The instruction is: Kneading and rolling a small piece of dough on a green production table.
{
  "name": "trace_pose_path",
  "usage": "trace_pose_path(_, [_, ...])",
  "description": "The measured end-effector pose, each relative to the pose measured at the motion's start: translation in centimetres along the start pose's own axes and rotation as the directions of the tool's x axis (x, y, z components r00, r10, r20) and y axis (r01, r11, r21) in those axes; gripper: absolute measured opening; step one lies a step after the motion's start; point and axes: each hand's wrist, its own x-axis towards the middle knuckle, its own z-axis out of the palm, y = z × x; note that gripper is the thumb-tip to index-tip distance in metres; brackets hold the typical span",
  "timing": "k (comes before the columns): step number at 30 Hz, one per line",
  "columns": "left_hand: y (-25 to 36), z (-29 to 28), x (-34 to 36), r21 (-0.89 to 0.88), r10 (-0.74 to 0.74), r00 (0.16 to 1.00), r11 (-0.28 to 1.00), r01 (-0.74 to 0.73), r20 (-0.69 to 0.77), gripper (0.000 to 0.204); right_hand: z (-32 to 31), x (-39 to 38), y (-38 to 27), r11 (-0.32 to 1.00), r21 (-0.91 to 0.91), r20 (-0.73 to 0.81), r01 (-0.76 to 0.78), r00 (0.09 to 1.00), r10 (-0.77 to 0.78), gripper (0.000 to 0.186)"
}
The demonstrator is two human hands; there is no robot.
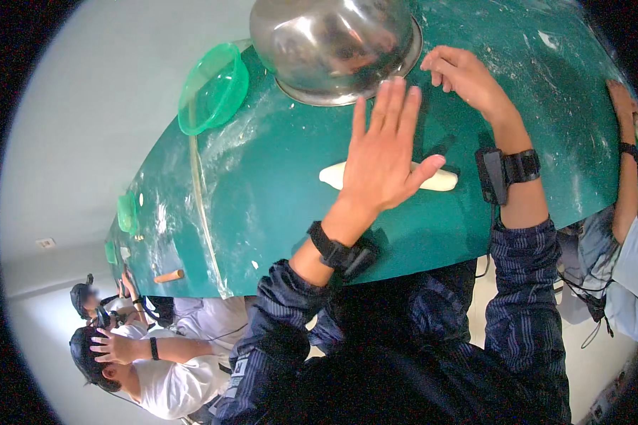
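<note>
A pale, smooth roll of dough (441, 180) lies crosswise on the green tabletop near the front edge. Across its middle rests my left hand (383, 152), palm down with the fingers stretched out, hiding the centre of the roll. Beyond it and to the right, my right hand (464, 79) hovers with loosely bent fingers, and nothing shows in it. A shiny metal bowl (333, 46) sits upside down just past my fingertips. The right hand is close to its rim but apart from it.
A green plastic basin (213, 88) stands left of the bowl. Flour dusts the green table (276, 212), and a rolling pin (169, 275) lies far left. People sit at the lower left. At the right edge, another person's hand (622, 106) is on the table.
</note>
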Motion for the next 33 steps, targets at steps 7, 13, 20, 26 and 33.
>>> trace_pose_path(7, [2.6, 0.2, -3.4, 0.108, -0.211, 0.978, 0.972, 0.209, 0.006, 0.104, 0.2, 0.1, 0.1, 0.996, -0.085, -0.002, 0.024, 1.000, -0.025, 0.025])
trace_pose_path(13, [4.7, -2.5, -8.1, 0.065, -0.191, 0.965, 0.981, 0.183, 0.178, 0.104, 0.7, 0.3, 0.3, 0.994, -0.097, -0.021, 0.043, 0.999, -0.045, 0.027])
trace_pose_path(20, [9.2, -7.5, -13.9, 0.024, -0.186, 0.908, 0.981, 0.191, 0.375, 0.112, 0.8, 0.4, 1.3, 0.991, -0.092, -0.041, 0.094, 0.994, -0.098, 0.030])
trace_pose_path(26, [8.0, -9.1, -13.5, 0.002, -0.102, 0.863, 0.993, 0.116, 0.495, 0.112, 1.1, -0.3, -0.7, 0.988, -0.148, -0.039, 0.035, 0.998, -0.041, 0.031])
trace_pose_path(33, [0.5, -4.1, -6.5, 0.025, 0.075, 0.931, 0.996, -0.089, 0.357, 0.097, 1.2, 0.1, 0.7, 0.988, -0.142, -0.009, 0.064, 0.998, -0.066, 0.023])
